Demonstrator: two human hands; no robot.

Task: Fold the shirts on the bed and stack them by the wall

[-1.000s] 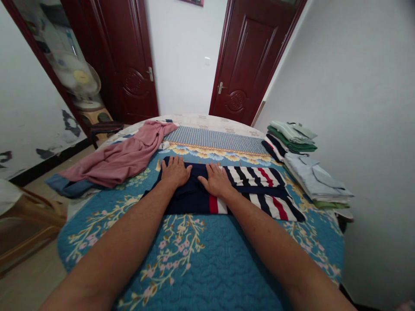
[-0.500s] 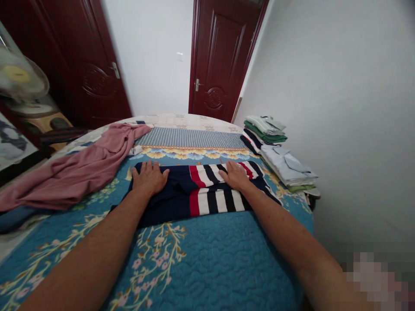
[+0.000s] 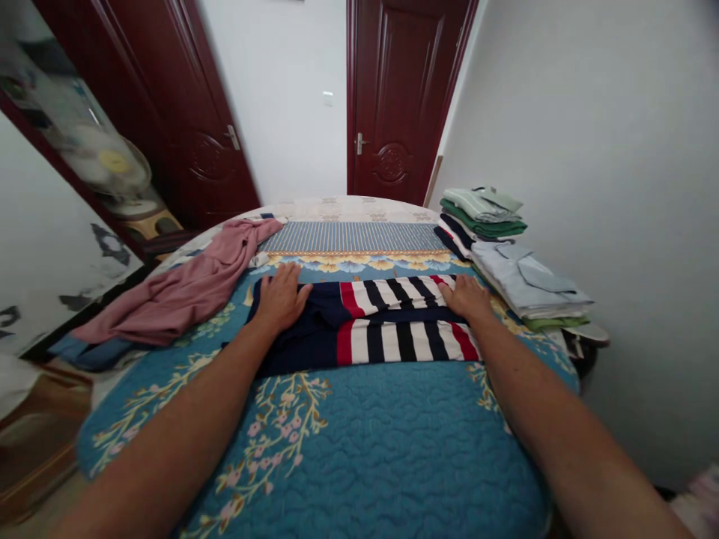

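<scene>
A folded navy garment (image 3: 303,352) with red, white and black stripes lies across the middle of the quilted blue bed cover (image 3: 393,442). On its navy left part, near the far edge, my left hand (image 3: 282,301) rests flat with the fingers apart. My right hand (image 3: 469,297) lies at the far right end of the striped part, thumb pointing left. It touches the cloth there and looks open, though its fingertips are partly hidden. Creases run through the navy cloth between the two hands.
Left of the garment spreads a crumpled pink garment (image 3: 191,288), with blue cloth (image 3: 101,352) under its near end. Stacks of folded clothes stand along the right side: a green and striped pile (image 3: 483,213) and pale blue shirts (image 3: 522,284). A wall (image 3: 634,187) rises beyond them.
My right hand has slid rightward along the stripes to the garment's right end, and more stripes show flat. The left hand remains on the navy part. The view has shifted left.
</scene>
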